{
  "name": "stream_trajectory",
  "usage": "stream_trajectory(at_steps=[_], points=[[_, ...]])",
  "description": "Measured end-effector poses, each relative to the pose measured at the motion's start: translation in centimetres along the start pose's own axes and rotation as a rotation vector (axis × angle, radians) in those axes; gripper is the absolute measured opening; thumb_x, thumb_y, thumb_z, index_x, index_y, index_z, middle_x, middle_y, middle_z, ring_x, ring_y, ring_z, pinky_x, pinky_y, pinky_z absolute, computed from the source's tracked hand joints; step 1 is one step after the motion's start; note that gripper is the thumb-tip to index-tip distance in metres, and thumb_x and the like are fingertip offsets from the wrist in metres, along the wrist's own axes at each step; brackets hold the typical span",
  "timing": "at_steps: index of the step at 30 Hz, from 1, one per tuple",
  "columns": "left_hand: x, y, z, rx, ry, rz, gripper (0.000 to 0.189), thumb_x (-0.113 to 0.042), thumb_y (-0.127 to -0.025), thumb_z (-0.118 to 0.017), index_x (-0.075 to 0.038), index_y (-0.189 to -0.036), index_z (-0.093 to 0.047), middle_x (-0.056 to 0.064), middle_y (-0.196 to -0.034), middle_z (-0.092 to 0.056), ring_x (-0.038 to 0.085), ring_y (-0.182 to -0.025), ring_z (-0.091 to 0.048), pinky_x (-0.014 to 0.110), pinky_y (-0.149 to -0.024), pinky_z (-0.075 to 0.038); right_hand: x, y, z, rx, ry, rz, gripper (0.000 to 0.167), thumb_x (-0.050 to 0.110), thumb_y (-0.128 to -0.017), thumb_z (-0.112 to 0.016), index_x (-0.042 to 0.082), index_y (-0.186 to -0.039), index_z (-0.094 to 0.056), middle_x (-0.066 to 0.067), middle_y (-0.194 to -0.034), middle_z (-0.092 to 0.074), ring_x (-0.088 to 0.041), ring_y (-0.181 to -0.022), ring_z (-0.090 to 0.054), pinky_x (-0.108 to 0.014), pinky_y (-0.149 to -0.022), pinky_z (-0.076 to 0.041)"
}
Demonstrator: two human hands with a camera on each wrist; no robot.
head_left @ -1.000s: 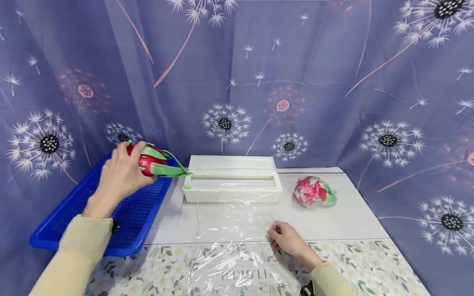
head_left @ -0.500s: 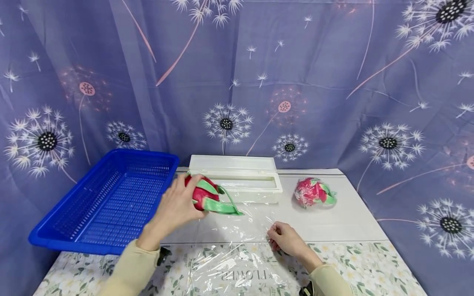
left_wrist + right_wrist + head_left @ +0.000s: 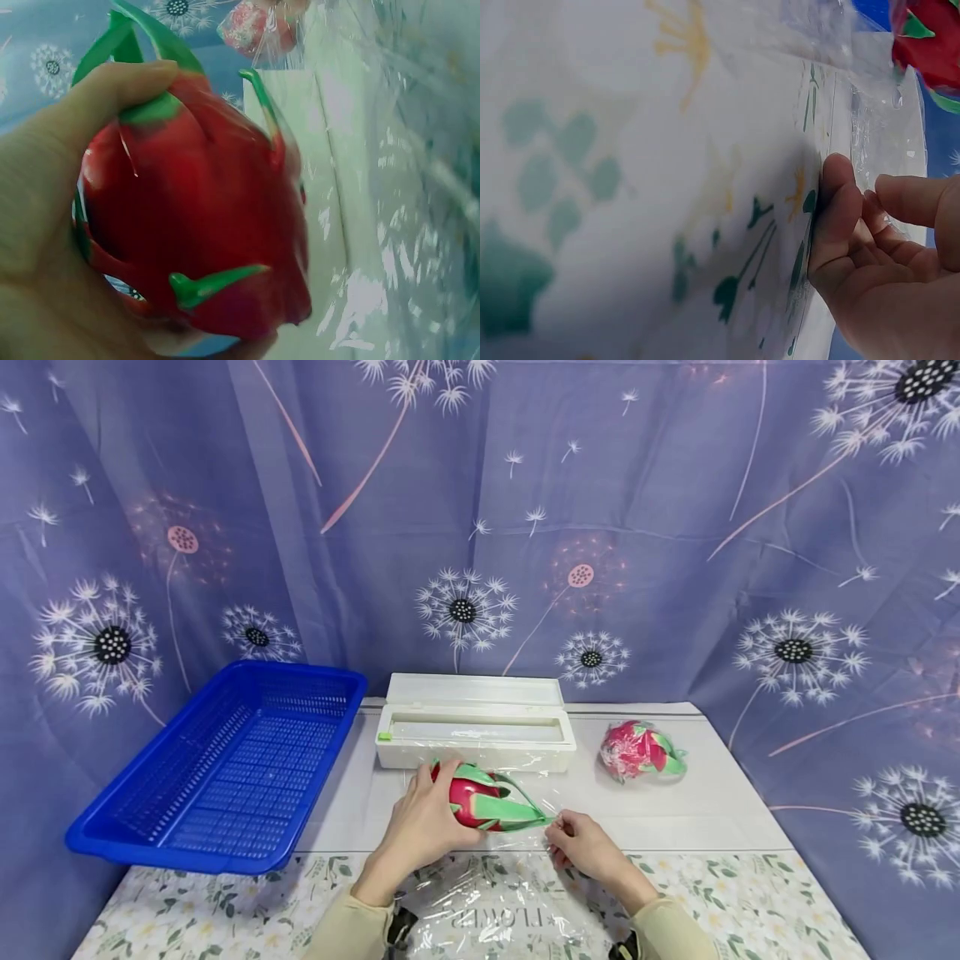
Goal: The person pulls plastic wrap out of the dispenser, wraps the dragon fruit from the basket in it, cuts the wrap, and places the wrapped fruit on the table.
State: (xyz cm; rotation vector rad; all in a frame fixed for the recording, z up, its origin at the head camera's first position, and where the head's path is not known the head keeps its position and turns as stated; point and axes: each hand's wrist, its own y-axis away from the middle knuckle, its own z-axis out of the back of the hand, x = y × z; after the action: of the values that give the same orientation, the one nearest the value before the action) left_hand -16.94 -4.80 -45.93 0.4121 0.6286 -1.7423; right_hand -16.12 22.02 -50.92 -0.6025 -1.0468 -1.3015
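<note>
A red dragon fruit (image 3: 472, 800) with green scales is in my left hand (image 3: 420, 827); the thumb and fingers grip its rounded end, and its green tip points right. In the left wrist view the dragon fruit (image 3: 202, 202) fills the palm. Below it a sheet of clear plastic wrap (image 3: 480, 893) stretches from the white wrap dispenser (image 3: 472, 756) toward me. At the right edge of this sheet my right hand (image 3: 588, 847) pinches the film between curled fingers and thumb, close to the green tip. The right wrist view shows these fingers (image 3: 840, 225) low over the tablecloth.
A blue plastic basket (image 3: 300, 802) stands on the left. Another dragon fruit (image 3: 637, 750), wrapped in film, lies at the back right. The dispenser's lid (image 3: 472, 689) is raised. A purple dandelion curtain (image 3: 637, 485) borders the table (image 3: 720, 810).
My left hand has carried the dragon fruit from above the basket rightward and down to the plastic wrap, beside my right hand. The right hand has stayed in place.
</note>
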Motion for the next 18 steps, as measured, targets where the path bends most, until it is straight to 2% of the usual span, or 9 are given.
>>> stream_trajectory(at_steps=[4,8,12,18], points=[[-0.3,0.1,-0.6,0.006,-0.009,0.051,0.107,-0.049,-0.052,-0.085,-0.016,-0.145,-0.044,0.028,-0.137,-0.040,0.038,-0.106,-0.053,0.052,-0.070,-0.050,0.0,0.0,0.0,-0.005,0.004,-0.006,0.016,0.010,-0.100,-0.054,-0.001,-0.088,-0.054,-0.009,-0.075,-0.060,-0.021,-0.061,-0.060,-0.033,-0.054,-0.052],[-0.4,0.0,-1.2,0.020,-0.045,0.087,0.109,-0.051,-0.053,-0.084,-0.014,-0.147,-0.042,0.027,-0.130,-0.043,0.036,-0.101,-0.053,0.050,-0.067,-0.049,-0.1,-0.1,0.1,-0.021,0.027,-0.018,0.015,0.011,-0.100,-0.055,0.001,-0.088,-0.055,-0.008,-0.074,-0.060,-0.019,-0.061,-0.060,-0.032,-0.054,-0.051],[-0.4,0.5,-1.5,0.041,-0.091,0.082,0.109,-0.053,-0.054,-0.086,-0.013,-0.146,-0.042,0.028,-0.124,-0.045,0.038,-0.101,-0.053,0.051,-0.066,-0.048,-0.3,-0.1,0.0,-0.018,0.021,-0.014,0.015,0.010,-0.099,-0.054,0.002,-0.087,-0.053,-0.008,-0.073,-0.059,-0.019,-0.060,-0.059,-0.032,-0.053,-0.051],[-1.0,1.4,-1.6,0.035,-0.120,0.051,0.105,-0.053,-0.054,-0.086,-0.012,-0.142,-0.045,0.024,-0.113,-0.048,0.036,-0.094,-0.053,0.049,-0.059,-0.048,-0.4,-0.1,0.1,-0.011,0.001,-0.007,0.010,0.004,-0.097,-0.053,0.001,-0.088,-0.054,-0.008,-0.074,-0.060,-0.018,-0.059,-0.059,-0.031,-0.052,-0.051]])
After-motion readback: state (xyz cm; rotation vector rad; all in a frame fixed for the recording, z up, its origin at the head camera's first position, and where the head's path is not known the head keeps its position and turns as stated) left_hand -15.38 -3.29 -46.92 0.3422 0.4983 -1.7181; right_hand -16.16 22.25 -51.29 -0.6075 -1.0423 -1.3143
